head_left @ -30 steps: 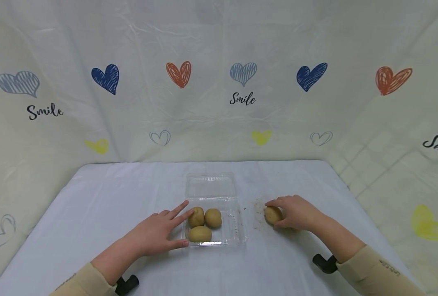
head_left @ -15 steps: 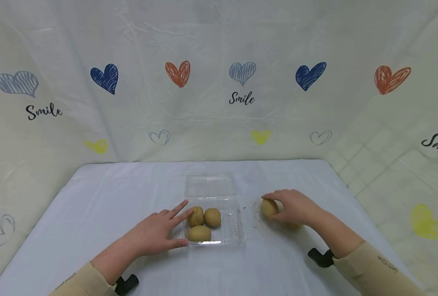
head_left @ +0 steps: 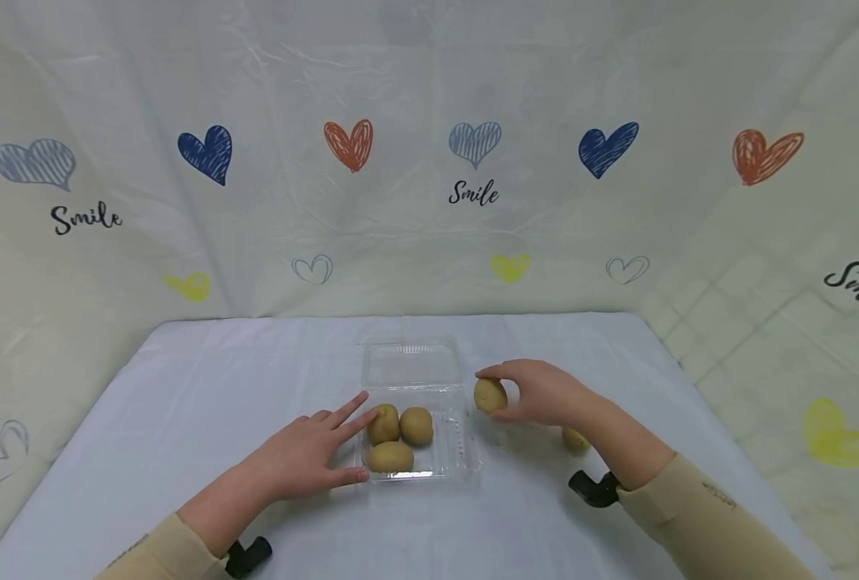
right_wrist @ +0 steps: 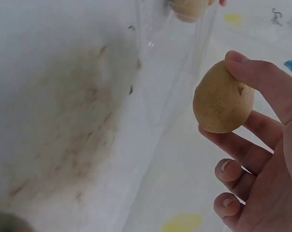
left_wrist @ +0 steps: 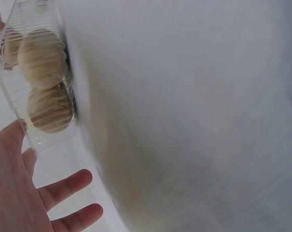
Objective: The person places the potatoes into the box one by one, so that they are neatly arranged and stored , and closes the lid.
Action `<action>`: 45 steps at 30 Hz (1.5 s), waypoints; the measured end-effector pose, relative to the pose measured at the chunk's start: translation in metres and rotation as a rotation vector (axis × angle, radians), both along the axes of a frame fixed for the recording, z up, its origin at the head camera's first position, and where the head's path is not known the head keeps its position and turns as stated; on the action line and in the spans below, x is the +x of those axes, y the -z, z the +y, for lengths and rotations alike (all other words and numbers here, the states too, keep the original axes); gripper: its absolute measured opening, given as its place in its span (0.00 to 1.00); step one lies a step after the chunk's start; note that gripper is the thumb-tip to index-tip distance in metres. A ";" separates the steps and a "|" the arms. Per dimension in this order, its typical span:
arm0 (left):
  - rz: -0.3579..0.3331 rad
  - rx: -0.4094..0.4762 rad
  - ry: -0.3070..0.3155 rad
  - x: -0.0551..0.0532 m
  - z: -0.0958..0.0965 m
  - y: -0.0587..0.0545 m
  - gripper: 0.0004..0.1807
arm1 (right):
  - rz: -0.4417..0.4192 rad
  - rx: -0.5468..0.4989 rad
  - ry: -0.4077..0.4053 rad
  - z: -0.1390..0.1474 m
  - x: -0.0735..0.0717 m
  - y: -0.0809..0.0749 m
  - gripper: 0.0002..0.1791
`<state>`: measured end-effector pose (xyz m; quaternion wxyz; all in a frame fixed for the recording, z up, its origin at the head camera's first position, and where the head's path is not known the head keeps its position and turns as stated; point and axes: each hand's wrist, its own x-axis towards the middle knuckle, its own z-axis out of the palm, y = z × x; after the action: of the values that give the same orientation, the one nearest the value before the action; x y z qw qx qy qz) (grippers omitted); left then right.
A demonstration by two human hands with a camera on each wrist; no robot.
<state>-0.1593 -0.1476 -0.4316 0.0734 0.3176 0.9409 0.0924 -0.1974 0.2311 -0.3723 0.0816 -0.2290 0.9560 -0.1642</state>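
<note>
My right hand [head_left: 545,393] pinches a potato [head_left: 491,395] between thumb and fingers, just right of a clear plastic clamshell box [head_left: 447,459]. In the right wrist view the held potato [right_wrist: 222,99] shows small eyes on tan skin. Three potatoes sit in the left part of the box: one at the back left [head_left: 383,424], one beside it [head_left: 417,425], one in front [head_left: 391,457]. My left hand [head_left: 309,459] rests at the box's left side with fingers spread and straight. Through the clear wall, the left wrist view shows potatoes [left_wrist: 42,58] near those fingers.
The box's lid [head_left: 410,364] lies folded open towards the back. Another potato [head_left: 575,441] is on the white cloth under my right forearm. Brown dirt [right_wrist: 78,145] marks the cloth right of the box. A heart-printed curtain [head_left: 400,242] hangs behind the table.
My right hand has lifted the potato from the dirt-marked cloth and carried it left to the box's right edge. Another potato has come into view beneath the forearm. The left hand stays put.
</note>
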 end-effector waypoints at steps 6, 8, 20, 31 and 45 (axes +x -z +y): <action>0.004 0.002 0.003 -0.001 0.000 0.002 0.47 | -0.001 -0.006 -0.066 -0.024 -0.003 -0.005 0.33; 0.005 -0.001 0.001 -0.001 0.000 0.002 0.47 | -0.009 0.001 -0.076 -0.031 -0.003 -0.006 0.34; -0.003 -0.004 -0.010 0.000 0.000 0.000 0.46 | -0.013 0.054 -0.158 -0.055 -0.004 0.006 0.31; -0.002 0.000 -0.009 0.000 -0.001 0.002 0.47 | 0.122 0.236 -0.190 -0.071 0.001 0.023 0.28; 0.004 -0.005 -0.005 -0.002 0.000 0.004 0.47 | 0.249 0.316 -0.186 -0.076 0.008 0.030 0.24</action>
<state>-0.1608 -0.1478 -0.4357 0.0722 0.3150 0.9421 0.0896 -0.1889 0.1548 -0.4020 0.0123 -0.3192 0.9473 0.0253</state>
